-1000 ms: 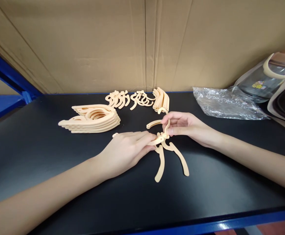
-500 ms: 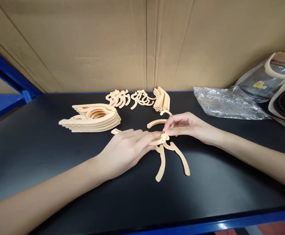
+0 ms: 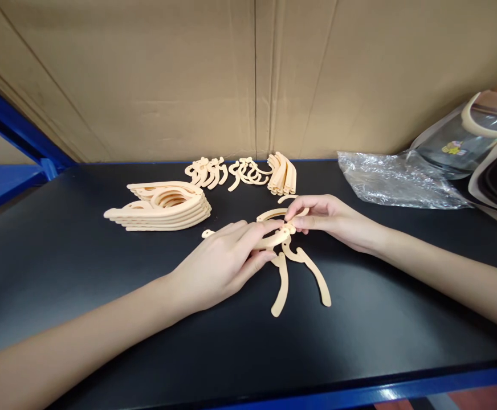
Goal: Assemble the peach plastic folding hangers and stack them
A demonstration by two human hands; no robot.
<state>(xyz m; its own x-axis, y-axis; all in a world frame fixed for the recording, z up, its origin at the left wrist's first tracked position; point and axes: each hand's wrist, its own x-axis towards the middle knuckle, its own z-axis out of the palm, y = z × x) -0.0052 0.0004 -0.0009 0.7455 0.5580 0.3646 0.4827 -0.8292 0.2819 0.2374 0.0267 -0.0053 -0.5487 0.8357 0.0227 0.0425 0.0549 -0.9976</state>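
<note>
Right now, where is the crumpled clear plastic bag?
In the head view the crumpled clear plastic bag lies back right on the black table, beyond the right hand pinching a peach plastic hanger piece, beside the lidded containers.

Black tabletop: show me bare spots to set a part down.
Bare: the tabletop left of and before the hanger stack; the front strip by the blue edge; the right side before the plastic bag. Crowded: the middle, where left hand and right hand grip hanger pieces, and the back row of loose parts.
</note>
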